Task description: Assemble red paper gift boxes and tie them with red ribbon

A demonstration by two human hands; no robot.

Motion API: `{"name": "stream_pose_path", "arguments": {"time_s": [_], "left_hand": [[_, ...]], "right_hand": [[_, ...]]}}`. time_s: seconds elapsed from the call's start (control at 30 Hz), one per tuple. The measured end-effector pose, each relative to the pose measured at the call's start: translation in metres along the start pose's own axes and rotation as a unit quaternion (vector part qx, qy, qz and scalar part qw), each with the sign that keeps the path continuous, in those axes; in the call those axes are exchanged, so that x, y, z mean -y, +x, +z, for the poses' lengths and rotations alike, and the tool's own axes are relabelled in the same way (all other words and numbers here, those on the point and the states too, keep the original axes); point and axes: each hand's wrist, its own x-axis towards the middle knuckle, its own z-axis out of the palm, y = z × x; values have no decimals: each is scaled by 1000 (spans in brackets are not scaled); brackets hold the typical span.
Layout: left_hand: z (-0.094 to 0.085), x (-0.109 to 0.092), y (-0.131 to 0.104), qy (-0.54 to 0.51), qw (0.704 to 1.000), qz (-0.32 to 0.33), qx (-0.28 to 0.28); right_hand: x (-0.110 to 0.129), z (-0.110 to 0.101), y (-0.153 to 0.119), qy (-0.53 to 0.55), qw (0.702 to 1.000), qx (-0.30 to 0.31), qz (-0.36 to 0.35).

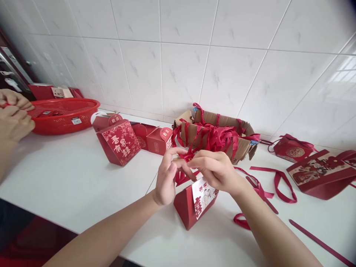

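Currently, head view only: two bare hands at work over a white worktop. A red gift box with a pale printed panel stands upright, nearer the front edge than the back edge along the tiled wall. Red ribbon lies in loops directly above its top.

Right hand: fingers bent, fingertips drawn together in a pinch on the ribbon. Left hand: half-curled, gap visible between thumb and fingers, fingertips beside the right hand's; ribbon passes behind them. Cannot tell whether the left has hold of it.

Surroundings. Near the back edge, beyond the hands: cardboard carton, ribbons heaped inside and hanging over its sides. Left of it, a patterned box stands in front of a row of smaller red boxes. Farther left, near the back edge: red basket; beside it, another person's hands, fingers closed around something red, details hidden.

Toward the right end of the worktop: two more decorated boxes, a loose curled ribbon and a narrow dark-red strip lying flat. A short ribbon loop lies just beside the right forearm.
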Motion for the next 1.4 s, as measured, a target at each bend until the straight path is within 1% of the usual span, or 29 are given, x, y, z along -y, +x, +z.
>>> {"name": "stream_pose_path", "arguments": {"time_s": [0.07,0.13,0.2,0.27,0.33,0.47,0.6,0.7,0.8,0.87,1.0,1.17,1.3,1.4], "left_hand": [[-3,0,5,27,999,24,-2],[-6,1,8,101,990,95,13],[-10,4,11,198,962,189,11],[-14,5,13,274,926,260,2],[-17,5,15,316,899,303,9],[-22,3,21,356,865,353,34],[-24,5,22,375,853,362,35],[-24,7,20,368,862,348,30],[-23,8,19,354,875,329,35],[-23,8,19,357,873,329,34],[-23,8,21,370,855,364,6],[-21,10,18,368,866,338,-1],[-20,12,16,376,861,341,-23],[-18,13,16,367,867,336,-32]], "right_hand": [[-1,0,0,33,999,9,-5],[-2,0,-1,61,998,24,2],[-2,0,-1,79,996,34,14],[-1,-1,-2,90,995,36,26],[-1,-2,-2,97,994,38,35],[0,-3,0,108,992,44,46],[2,-4,2,133,988,47,62],[4,-6,4,160,983,54,73],[4,-7,4,161,982,56,78],[4,-6,4,160,983,53,79],[3,-7,4,162,981,53,89],[3,-9,4,176,974,73,120],[4,-9,5,177,972,79,135],[4,-10,5,195,967,83,142]]}}
